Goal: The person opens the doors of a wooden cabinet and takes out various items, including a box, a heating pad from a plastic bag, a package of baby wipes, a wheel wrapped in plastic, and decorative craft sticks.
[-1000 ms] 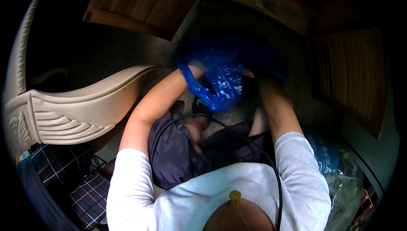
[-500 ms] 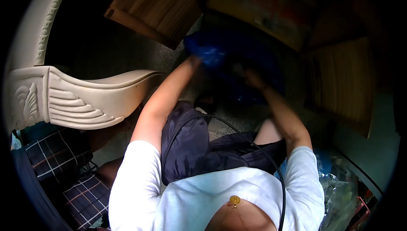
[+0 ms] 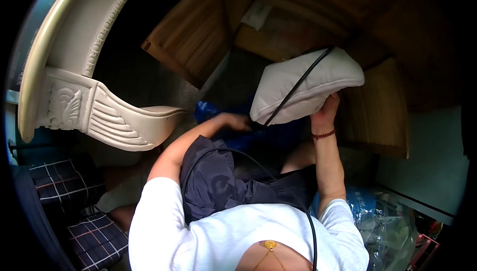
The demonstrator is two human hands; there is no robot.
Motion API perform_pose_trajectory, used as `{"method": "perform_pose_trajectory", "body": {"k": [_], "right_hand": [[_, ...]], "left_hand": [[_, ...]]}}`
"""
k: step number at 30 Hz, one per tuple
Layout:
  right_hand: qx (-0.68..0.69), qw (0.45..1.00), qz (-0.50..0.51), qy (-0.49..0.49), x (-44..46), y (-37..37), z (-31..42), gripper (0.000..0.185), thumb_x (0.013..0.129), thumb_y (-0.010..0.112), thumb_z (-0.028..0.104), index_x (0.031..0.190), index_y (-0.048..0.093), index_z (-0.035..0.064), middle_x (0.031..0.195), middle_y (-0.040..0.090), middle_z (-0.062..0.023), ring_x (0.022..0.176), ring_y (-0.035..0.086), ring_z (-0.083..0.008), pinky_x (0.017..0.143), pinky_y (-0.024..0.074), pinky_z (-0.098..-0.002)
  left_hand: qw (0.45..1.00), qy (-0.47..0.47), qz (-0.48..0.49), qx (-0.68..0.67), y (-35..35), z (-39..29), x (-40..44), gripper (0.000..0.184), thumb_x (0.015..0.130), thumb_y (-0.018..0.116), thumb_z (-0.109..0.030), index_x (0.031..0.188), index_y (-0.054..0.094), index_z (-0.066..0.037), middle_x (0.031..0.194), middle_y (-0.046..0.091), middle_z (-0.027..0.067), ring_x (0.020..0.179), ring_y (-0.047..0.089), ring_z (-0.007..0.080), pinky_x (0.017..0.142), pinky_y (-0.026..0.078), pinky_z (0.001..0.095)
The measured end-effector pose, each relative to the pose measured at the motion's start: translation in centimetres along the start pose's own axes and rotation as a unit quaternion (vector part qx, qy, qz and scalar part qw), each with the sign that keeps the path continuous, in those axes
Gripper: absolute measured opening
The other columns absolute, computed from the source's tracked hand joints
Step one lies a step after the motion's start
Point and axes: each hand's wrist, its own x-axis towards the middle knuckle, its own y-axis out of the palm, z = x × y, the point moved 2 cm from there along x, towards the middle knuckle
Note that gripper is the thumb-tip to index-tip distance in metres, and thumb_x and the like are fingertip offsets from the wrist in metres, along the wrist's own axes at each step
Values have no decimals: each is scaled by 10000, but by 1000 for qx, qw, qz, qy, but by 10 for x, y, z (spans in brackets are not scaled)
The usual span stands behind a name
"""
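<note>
A white padded bag (image 3: 318, 72) with a thin black strap across it hangs in front of an open wooden cabinet. My right hand (image 3: 327, 109) grips its lower right edge, fingers closed. Lower down, my left hand (image 3: 234, 121) reaches over a blue plastic bag (image 3: 206, 111), close to the white bag's lower left corner. Its fingers are blurred and partly in shadow, so I cannot tell whether they hold anything. Much of the blue bag is dark or hidden behind my arm and the white bag.
Two wooden cabinet doors (image 3: 191, 32) stand open left and right. A carved cream furniture leg (image 3: 121, 122) juts in from the left. Another person's checked shorts (image 3: 67, 181) show at lower left. Clear plastic bags (image 3: 385, 226) lie at lower right. A black cable (image 3: 314, 236) crosses my lap.
The white bag has come into view, lifted in my right hand above the blue bag. My left hand has moved lower and nearer to me, and the blue bag looks lower and flatter.
</note>
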Motion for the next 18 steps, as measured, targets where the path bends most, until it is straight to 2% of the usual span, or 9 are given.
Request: {"method": "perform_pose_trajectory", "body": {"k": [2,4,5,6,7,8,10,12,18], "right_hand": [[55,996,72,19,5,6,2,397,893,435,297,1192,464,37,1207,498,-95,1101,468,-234,954,372,-376],[94,977,193,-7,11,22,0,422,900,420,336,1207,453,48,1227,489,-70,1128,446,-240,988,333,-382],[82,989,123,-17,15,15,-2,497,900,388,411,1273,394,83,1296,424,-54,1195,377,-252,1019,288,-406],[84,988,130,-19,15,20,-6,497,900,388,411,1273,394,83,1296,424,-54,1195,377,-252,1019,288,-406],[93,973,207,-31,13,31,-11,521,899,390,419,1303,351,94,1323,390,-51,1216,351,-251,1027,275,-409],[102,953,282,-44,10,38,-13,548,898,392,427,1334,308,105,1350,356,-49,1236,324,-250,1035,262,-411],[120,978,166,-38,17,16,-16,572,902,372,432,1357,257,104,1367,329,-66,1249,308,-245,1040,251,-415],[87,985,142,-35,11,22,-2,569,900,368,444,1347,274,105,1360,339,-67,1242,319,-243,1033,260,-421],[-7,999,2,-41,-32,29,38,566,893,358,479,1317,328,106,1340,369,-71,1222,351,-236,1011,288,-437]], "left_hand": [[966,101,-33,-237,-41,-47,-39,428,863,495,-265,1222,468,-34,1183,531,109,1047,531,224,857,446,353],[794,190,-74,-572,-75,-109,-86,463,873,498,-341,1220,465,-36,1181,531,102,1055,527,223,878,440,352],[798,193,-79,-565,-84,-132,-95,463,873,498,-341,1220,465,-36,1181,531,102,1055,527,223,878,440,352],[722,259,-69,-637,-91,-156,-98,503,869,497,-385,1238,449,-48,1206,513,100,1085,505,219,909,419,362],[636,322,-57,-700,-96,-172,-97,544,864,496,-430,1257,433,-59,1232,495,97,1114,483,215,940,397,372],[640,323,-61,-694,-95,-185,-91,544,864,496,-430,1257,433,-59,1232,495,97,1114,483,215,940,397,372],[578,336,-27,-743,-95,-203,-84,612,854,473,-491,1288,393,-67,1276,455,97,1141,463,219,971,367,391],[569,321,6,-757,-93,-218,-92,590,842,533,-433,1287,395,-70,1278,455,87,1137,465,216,968,369,389],[689,249,-294,-614,-84,-249,-112,397,816,605,-163,1148,483,16,1035,575,94,956,565,177,836,465,344]]}}
